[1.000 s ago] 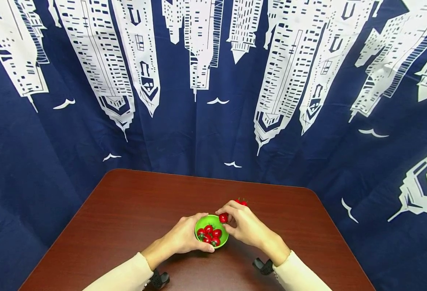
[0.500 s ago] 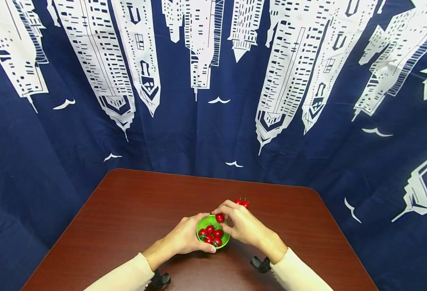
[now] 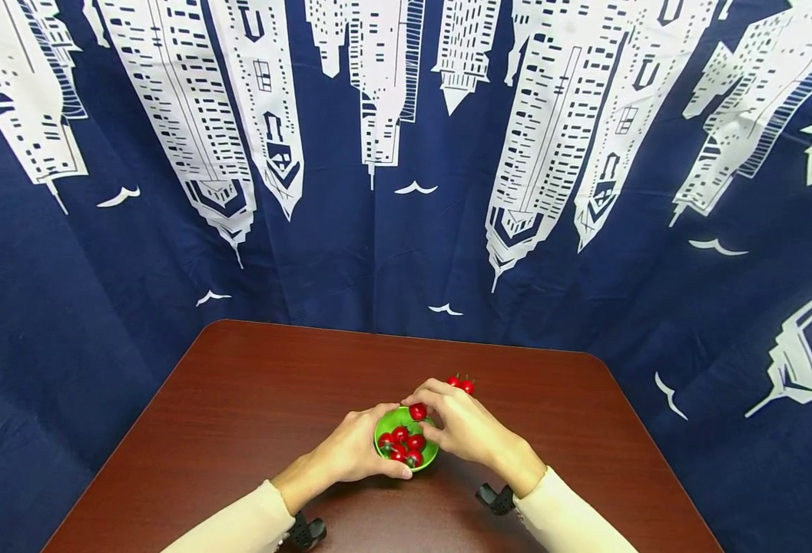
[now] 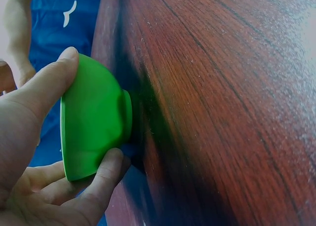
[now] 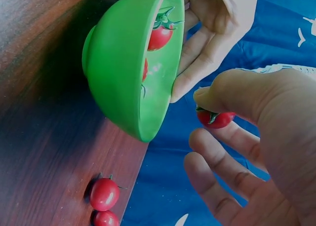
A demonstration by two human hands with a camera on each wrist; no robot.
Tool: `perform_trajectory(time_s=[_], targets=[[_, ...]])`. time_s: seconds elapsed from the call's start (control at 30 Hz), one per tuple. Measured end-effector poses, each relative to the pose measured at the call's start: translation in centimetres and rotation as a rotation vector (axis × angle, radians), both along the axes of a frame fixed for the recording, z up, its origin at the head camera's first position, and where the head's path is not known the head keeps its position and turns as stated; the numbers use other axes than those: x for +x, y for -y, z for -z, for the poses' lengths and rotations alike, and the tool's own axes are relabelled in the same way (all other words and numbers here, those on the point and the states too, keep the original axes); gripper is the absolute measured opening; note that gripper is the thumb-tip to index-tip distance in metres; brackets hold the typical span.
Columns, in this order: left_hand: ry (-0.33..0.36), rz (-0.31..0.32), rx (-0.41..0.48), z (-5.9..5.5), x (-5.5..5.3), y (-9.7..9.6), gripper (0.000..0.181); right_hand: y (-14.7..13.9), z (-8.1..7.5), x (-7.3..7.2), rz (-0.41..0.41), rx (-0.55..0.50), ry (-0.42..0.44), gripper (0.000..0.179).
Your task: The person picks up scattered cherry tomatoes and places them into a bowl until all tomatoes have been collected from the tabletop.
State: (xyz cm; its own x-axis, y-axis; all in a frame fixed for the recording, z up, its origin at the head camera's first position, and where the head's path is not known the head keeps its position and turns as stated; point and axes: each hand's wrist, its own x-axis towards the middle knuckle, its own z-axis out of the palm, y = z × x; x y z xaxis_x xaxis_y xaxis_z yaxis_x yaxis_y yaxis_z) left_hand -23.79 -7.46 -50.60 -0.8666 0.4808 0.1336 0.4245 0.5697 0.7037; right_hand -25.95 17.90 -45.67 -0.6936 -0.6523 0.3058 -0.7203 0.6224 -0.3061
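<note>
A small green bowl (image 3: 393,422) is gripped at its left side by my left hand (image 3: 350,447), the thumb near the rim and fingers around the wall. In the left wrist view the fingers reach under the bowl (image 4: 94,122); whether its foot touches the table I cannot tell. Several red cherry tomatoes (image 3: 400,435) with green stems lie inside. Over the bowl's far right rim, my right hand (image 3: 466,427) pinches another cherry tomato (image 3: 417,412) between thumb and fingers. In the right wrist view this cherry tomato (image 5: 217,119) is apart from the bowl, partly hidden by the thumb.
Loose cherry tomatoes (image 3: 467,386) lie on the brown wooden table (image 3: 295,376), just beyond my right hand. A dark blue curtain (image 3: 350,269) with white city buildings hangs behind the table's far edge. Both wrists wear black straps (image 3: 495,499).
My right hand has moved slightly left with the pinched cherry tomato, bringing it further over the bowl. Over the last half second both hands have stayed nearly still.
</note>
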Motion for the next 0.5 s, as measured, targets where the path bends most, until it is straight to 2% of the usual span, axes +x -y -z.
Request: perform_trajectory(time_s=[0.27, 0.5], targets=[[-0.007, -0.017, -0.011, 0.2, -0.16, -0.12, 0.105, -0.1, 0.07, 0.2, 0.038, 0.067, -0.04, 0.044], [-0.006, -0.035, -0.03, 0.35, -0.18, -0.11, 0.108, -0.57, -0.08, 0.15, 0.066, 0.075, -0.048, 0.046]])
